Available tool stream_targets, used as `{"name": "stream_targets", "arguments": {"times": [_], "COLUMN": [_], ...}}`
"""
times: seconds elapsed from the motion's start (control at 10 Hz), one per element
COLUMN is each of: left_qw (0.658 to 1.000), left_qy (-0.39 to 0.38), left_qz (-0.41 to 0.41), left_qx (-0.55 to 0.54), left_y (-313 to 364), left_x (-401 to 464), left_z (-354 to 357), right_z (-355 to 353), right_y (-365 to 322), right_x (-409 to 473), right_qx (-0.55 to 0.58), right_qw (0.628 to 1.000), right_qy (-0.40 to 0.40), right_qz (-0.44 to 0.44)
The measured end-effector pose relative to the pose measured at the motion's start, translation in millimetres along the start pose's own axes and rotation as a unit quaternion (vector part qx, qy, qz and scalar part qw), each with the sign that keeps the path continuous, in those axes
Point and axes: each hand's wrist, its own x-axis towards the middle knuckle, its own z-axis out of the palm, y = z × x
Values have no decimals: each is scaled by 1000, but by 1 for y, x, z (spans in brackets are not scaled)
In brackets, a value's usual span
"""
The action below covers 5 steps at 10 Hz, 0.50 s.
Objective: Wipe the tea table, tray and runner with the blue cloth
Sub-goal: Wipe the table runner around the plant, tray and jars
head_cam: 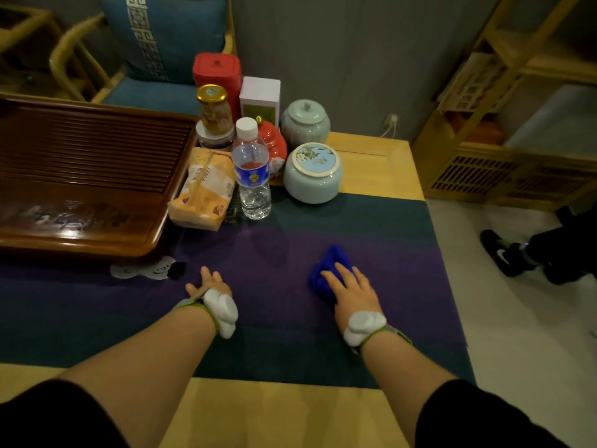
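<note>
The bunched blue cloth [329, 266] lies on the purple and teal runner [274, 253], right of centre. My right hand [350, 291] lies on top of it, fingers stretched forward and pressing it down. My left hand [210, 284] rests flat on the runner, just in front of the dark wooden tea tray [80, 189], which sits on the left of the light wooden tea table [378, 163].
Behind the runner stand a water bottle [252, 169], an orange packet [205, 189], a glass jar [214, 108], red and white boxes, a red jar and two pale lidded jars [313, 173]. The table's right edge drops to the floor, where a person's shoe [504, 253] shows.
</note>
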Motion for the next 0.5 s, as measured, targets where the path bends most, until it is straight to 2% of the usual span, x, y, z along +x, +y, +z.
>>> {"name": "stream_targets", "arguments": {"times": [0.2,0.3,0.4,0.5], "left_qw": [1000,1000,1000,999], "left_qy": [14,9,3,-40], "left_qz": [19,23,27,-5], "left_qx": [-15,-12,-1,19], "left_y": [-4,-4,-4,-6], "left_x": [-2,-5,-6,-9], "left_z": [-1,-3,-2,-5], "right_z": [-32,-39,-16,19], "right_y": [54,34,-29,-62], "right_x": [-13,-12,-24,-36], "right_qx": [46,48,18,-12], "right_qw": [988,990,1000,995], "right_qy": [-43,-18,-13,-49], "right_qz": [137,132,1,-82]}}
